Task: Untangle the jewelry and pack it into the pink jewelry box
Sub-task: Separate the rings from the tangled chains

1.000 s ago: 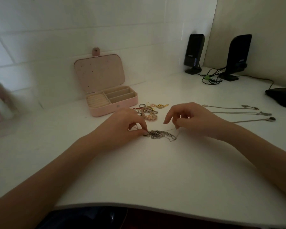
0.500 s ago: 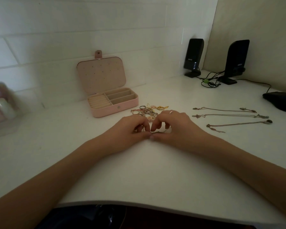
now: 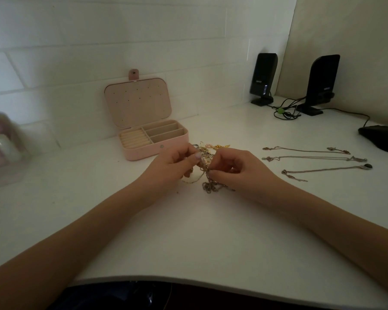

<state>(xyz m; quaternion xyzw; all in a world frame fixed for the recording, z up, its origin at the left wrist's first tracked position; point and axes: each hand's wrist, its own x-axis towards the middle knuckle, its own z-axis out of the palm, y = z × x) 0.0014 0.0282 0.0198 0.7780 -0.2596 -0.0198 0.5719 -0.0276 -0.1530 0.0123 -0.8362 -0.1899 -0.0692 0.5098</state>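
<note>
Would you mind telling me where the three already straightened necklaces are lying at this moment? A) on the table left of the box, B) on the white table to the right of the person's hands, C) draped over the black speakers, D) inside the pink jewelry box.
B: the three straightened necklaces lie stretched out, one below another, on the white table right of the right hand, while the pink jewelry box shows no necklace in its compartments.

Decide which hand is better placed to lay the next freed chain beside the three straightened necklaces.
Probably the right hand: the straightened necklaces lie on its side, while the left hand would cross over.
</note>
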